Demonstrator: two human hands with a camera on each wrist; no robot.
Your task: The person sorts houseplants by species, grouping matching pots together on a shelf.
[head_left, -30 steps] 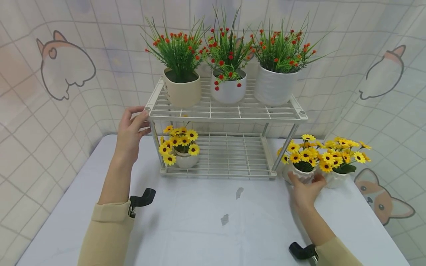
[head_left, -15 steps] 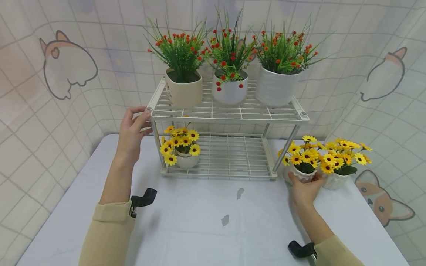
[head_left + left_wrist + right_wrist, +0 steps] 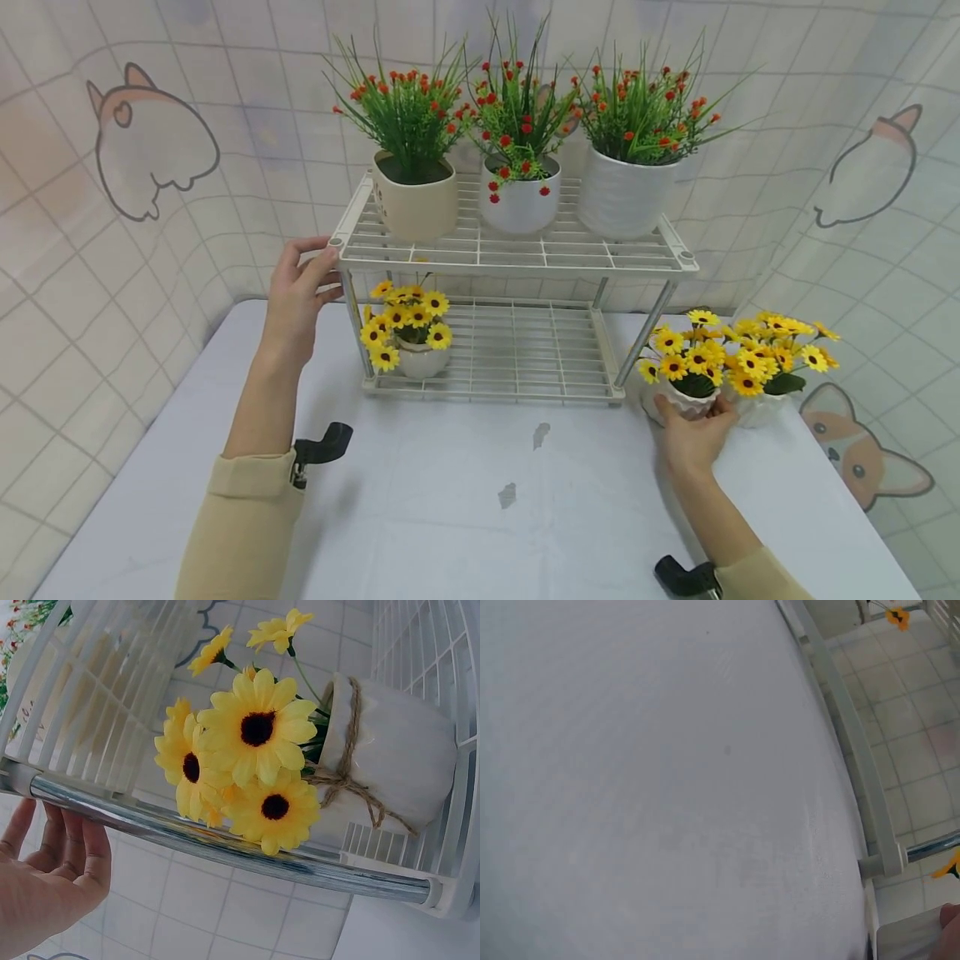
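Observation:
My right hand (image 3: 693, 437) grips a small white ruffled pot of yellow daisy-like flowers (image 3: 686, 402), thumb on one side and fingers on the other. It is at the table's right, just outside the rack. In the right wrist view only a bit of that hand (image 3: 951, 930) shows, at the lower right corner. My left hand (image 3: 294, 292) holds the upper left corner of a white wire shelf rack (image 3: 480, 271). In the left wrist view its fingertips touch the metal post (image 3: 225, 851). A pot of yellow flowers tied with twine (image 3: 390, 750) sits on the lower shelf's left end.
Beside the gripped pot, on its right, stands another pot of yellow flowers (image 3: 757, 408). The top shelf carries a cream pot (image 3: 416, 208) and two white pots (image 3: 520, 204) (image 3: 626, 196) of red-flowered grass. A tiled-pattern curtain (image 3: 247, 108) surrounds the white table (image 3: 480, 542).
The pot in my right hand has shifted slightly to the right, its flowers moving with it. My left hand stays at the rack corner.

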